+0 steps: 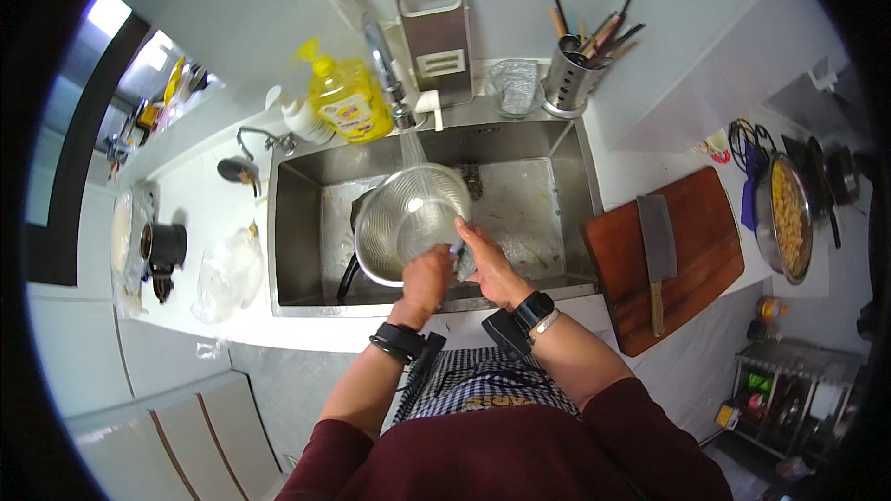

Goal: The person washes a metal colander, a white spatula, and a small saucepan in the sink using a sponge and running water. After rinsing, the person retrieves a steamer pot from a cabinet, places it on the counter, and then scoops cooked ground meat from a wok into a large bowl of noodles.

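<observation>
A stainless steel colander or mesh bowl (379, 223) stands tilted in the steel sink (445, 300), under water running from the faucet (383, 59). My left hand (426, 280) is at the near rim of the bowl, its fingers curled; what they grip is blurred. On the bowl's right side is my right hand (491, 268), thumb up near the rim, with a small greyish, shiny thing partly hidden between the two hands. A dark handle (348, 277) shows beneath the bowl at the left.
Right of the sink, a cleaver (658, 243) lies on a wooden cutting board (703, 236), near a steel bowl of food (790, 216). Behind the sink stand a yellow soap bottle (351, 101), a grater (437, 42) and a utensil holder (567, 80). A plastic bag (226, 275) lies left.
</observation>
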Demonstrator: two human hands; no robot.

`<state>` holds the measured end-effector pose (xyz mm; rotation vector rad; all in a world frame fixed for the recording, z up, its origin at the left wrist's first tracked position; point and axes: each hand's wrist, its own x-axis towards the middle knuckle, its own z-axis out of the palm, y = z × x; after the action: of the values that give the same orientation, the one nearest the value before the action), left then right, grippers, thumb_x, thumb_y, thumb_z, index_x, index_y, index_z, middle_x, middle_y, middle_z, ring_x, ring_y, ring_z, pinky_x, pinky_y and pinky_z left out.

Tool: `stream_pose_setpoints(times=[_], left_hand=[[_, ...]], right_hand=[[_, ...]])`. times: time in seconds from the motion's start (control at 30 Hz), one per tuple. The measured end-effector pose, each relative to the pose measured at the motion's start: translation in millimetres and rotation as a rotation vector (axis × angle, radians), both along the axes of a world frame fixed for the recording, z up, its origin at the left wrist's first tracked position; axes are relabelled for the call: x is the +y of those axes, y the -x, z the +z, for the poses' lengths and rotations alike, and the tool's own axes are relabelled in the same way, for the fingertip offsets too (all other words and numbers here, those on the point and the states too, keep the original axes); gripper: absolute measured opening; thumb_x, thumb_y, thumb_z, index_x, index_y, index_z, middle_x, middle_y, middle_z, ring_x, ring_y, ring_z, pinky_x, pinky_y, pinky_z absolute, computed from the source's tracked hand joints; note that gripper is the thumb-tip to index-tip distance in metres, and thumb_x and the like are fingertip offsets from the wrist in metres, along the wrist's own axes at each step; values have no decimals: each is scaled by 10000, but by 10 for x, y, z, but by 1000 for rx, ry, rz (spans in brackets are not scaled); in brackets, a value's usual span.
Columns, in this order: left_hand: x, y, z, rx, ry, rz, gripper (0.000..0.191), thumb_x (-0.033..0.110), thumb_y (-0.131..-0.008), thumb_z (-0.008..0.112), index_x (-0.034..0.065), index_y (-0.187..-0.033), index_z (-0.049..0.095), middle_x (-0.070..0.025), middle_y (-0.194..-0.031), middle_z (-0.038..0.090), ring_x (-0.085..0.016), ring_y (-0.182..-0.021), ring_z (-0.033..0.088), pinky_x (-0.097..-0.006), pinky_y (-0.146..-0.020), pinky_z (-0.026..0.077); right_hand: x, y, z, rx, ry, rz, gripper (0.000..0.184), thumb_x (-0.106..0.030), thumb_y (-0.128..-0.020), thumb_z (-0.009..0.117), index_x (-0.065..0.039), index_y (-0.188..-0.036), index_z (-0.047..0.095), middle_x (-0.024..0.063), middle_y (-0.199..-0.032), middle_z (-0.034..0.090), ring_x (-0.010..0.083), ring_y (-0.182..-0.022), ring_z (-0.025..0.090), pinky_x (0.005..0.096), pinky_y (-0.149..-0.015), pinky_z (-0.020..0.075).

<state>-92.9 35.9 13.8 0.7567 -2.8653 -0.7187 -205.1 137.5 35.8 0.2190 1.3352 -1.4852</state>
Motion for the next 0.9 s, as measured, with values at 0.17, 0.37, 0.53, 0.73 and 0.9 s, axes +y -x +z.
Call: stream_pose_setpoints(times=[0.17, 0.37, 0.53, 0.73, 0.9], left_hand=[[268, -200, -170, 115, 31, -327, 411, 101, -860, 501, 125, -1270, 534, -117, -1107, 651, -317, -941, 662, -440, -863, 511], [-262, -401, -188, -245, 564, -244, 538, 211, -862, 545, 133, -1387, 452, -153, -1390, 491, -287, -1260, 504, -490, -1149, 219], [-153, -226, -191, -158, -121, -255, 509, 180, -885, 525, 148, -1386, 445, -145, -1415, 459, -336, -1269, 465, -458, -1074, 364], [-450, -283, 18, 75, 428, -259, 316, 128, -821, 538, 93, -1114, 652, -95, -1174, 634, -254, -1224, 520, -419, -1049, 401], [-286, -233, -27, 102, 171, -309, 383, 122, -828, 528, 143, -1202, 611, -56, -1122, 653, -208, -1160, 560, -401, -1035, 401]], right_hand=[[78, 166, -488, -19, -167, 39, 443, -270, -819, 694, -33, -1167, 557, 158, -1196, 543, 299, -1125, 522, 489, -848, 484], [53, 148, -795, 437, -283, -151, 237, -114, -797, 641, 5, -989, 568, 84, -851, 574, 213, -683, 552, 369, -536, 432], [-82, 147, -401, 493, -185, -125, 189, -78, -784, 628, 49, -905, 555, 38, -731, 524, 159, -600, 496, 334, -548, 423], [5, 157, -132, 374, -56, -104, 274, -25, -801, 609, 90, -1047, 575, 103, -859, 643, 232, -743, 641, 355, -641, 552], [21, 120, -152, 200, -35, -77, 279, -20, -793, 606, 39, -1065, 579, 129, -917, 632, 246, -688, 642, 383, -540, 567]])
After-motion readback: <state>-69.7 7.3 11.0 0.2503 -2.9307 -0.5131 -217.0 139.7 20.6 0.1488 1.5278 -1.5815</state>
